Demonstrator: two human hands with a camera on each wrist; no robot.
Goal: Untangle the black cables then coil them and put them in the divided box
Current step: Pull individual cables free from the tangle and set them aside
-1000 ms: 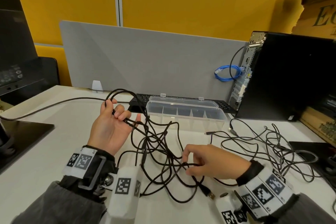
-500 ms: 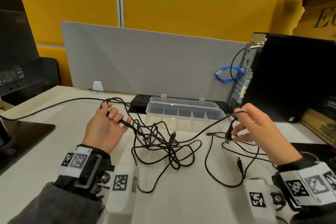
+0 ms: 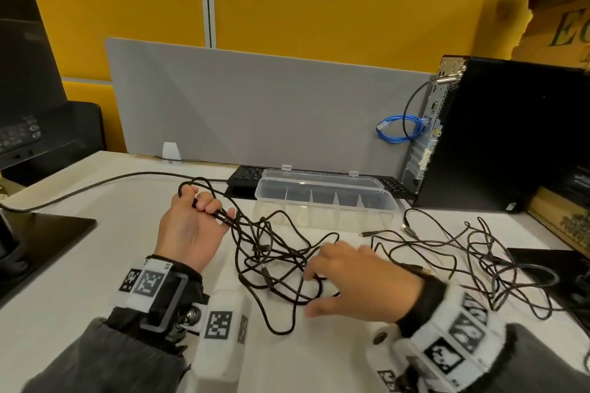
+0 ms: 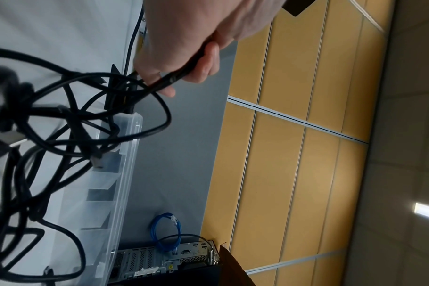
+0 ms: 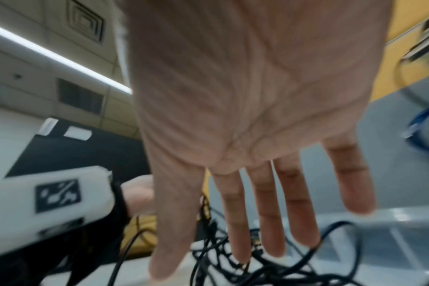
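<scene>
A tangle of black cables [image 3: 274, 262] lies on the white desk between my hands. My left hand [image 3: 191, 223] is raised palm up, its curled fingers gripping a looped cable strand [image 4: 174, 77]. My right hand [image 3: 348, 277] hovers over the tangle with straight, spread fingers [image 5: 269, 222] and holds nothing. A second loose heap of black cables [image 3: 479, 258] lies on the desk to the right. The clear divided box [image 3: 325, 198] stands open behind the tangle, its compartments empty.
A black keyboard [image 3: 245, 175] lies behind the box against a grey divider [image 3: 255, 112]. A black computer tower [image 3: 498, 137] with a blue cable coil [image 3: 399, 129] stands at the right. A monitor base [image 3: 38, 233] sits at the left.
My right hand let go of the strand it had lifted at the right. It came back down and left over the tangle, now with fingers spread. The left hand keeps its grip.
</scene>
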